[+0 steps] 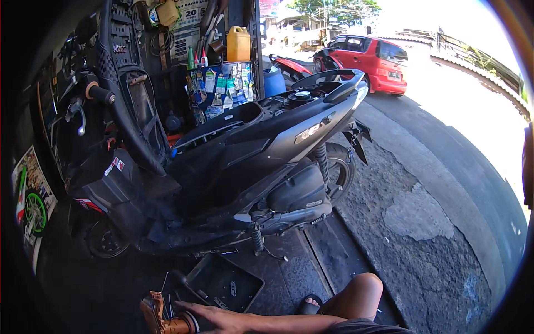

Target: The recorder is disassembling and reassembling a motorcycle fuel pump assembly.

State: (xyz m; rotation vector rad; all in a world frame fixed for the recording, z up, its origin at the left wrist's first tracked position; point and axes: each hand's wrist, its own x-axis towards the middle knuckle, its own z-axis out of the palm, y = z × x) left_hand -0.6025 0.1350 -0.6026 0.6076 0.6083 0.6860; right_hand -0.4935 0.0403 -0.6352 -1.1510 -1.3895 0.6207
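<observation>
At the lower edge my right hand reaches leftward, its fingers closed on a copper-brown part with a cylindrical end and a dark ring. My left hand is not visible. Just beyond the part lies a black plastic tray with small metal pieces in it. Above it stands a dark scooter with its long seat raised and the storage compartment exposed. My bare knee and a foot in a black sandal are at the lower right.
A cluttered tool wall with a yellow jug stands behind the scooter. A poster is at the left. Rough pavement borders the road on the right, where a red car stands near another red motorbike and a blue drum.
</observation>
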